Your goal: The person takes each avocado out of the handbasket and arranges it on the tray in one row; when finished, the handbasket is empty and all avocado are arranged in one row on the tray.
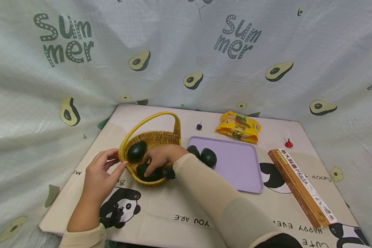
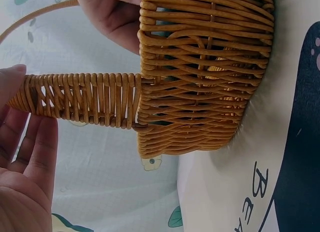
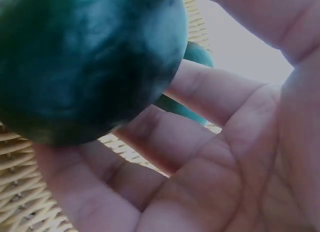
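Right hand [image 1: 162, 156] is gripping a dark green avocado [image 1: 155, 175] inside a yellow wicker basket [image 1: 162, 137], its thumb lying over the fruit and its fingers curving along the other side. That avocado is sitting at the near side of the basket, and the right-wrist view is showing the fingers wrapping its lower edge. Another avocado [image 1: 137, 151] is resting farther back, against the wall by the handle [image 2: 85, 99], and a third dark green piece [image 1: 168, 173] is peeking out beside the sleeve, mostly hidden. Left hand [image 1: 100, 174] is pinching the lower part of the handle between thumb and fingers, outside the basket, which is standing upright on the table [image 1: 161, 213]. Just beyond the right forearm, two more avocados [image 1: 208, 157] are lying side by side at the left end of a lavender tray [image 1: 235, 165]. Behind the tray a yellow packet [image 1: 239, 125] is lying on the table, with a purple lollipop [image 1: 199, 126] resting between it and the basket. Over on the right, a red lollipop [image 1: 288, 143] is lying near the far end of a long pasta box [image 1: 303, 187].
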Motion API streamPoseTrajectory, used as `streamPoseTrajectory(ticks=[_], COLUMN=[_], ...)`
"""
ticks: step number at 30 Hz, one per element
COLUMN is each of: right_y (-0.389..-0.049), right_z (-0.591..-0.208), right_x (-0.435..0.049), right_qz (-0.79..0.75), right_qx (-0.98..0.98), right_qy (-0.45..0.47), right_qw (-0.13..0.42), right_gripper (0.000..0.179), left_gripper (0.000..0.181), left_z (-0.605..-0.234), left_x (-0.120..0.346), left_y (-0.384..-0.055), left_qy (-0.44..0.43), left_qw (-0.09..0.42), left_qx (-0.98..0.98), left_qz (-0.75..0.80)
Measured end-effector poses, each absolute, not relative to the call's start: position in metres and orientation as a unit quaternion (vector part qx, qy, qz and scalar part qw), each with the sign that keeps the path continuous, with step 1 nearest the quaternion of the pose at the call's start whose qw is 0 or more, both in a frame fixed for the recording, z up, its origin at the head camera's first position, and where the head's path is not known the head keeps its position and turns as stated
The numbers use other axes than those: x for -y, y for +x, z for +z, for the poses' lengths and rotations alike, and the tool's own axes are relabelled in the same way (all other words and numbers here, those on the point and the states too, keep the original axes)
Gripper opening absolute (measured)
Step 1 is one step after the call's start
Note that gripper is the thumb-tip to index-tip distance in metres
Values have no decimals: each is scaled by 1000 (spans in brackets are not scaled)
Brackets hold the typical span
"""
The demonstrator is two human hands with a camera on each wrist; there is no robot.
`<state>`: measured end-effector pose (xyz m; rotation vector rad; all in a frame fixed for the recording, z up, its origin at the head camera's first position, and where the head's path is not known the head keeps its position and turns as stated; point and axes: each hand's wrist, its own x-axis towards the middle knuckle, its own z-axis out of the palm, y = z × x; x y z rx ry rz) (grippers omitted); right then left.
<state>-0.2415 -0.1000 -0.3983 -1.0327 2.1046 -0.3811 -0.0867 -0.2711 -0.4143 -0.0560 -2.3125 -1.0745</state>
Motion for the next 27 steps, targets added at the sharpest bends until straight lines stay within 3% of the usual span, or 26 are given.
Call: streamPoseTrajectory(ticks=[5,17,23,27], right_y=[-242,-239,-241,-243], right_z=[-392,-387,-384,-383], right_x=[94,76,69,61], right_qz=[-164,-306,-304,-263], right_qx=[-828,-787,-800,-828], right_qy=[-392,-338,-382,-412], right_qw=[366,415,348,273], right_gripper=[57,45,40,60], left_gripper=[49,49,50,50], left_z=[-413,-413,-414,-414], left_x=[270,271,270,269], left_y=[-88,-88,-87,-87], left_qy=[-18,-21,-11,-7], left_qw=[291,293,289,285], left_qx=[867,866,868,869], left_qz=[-404,-405,-404,-404])
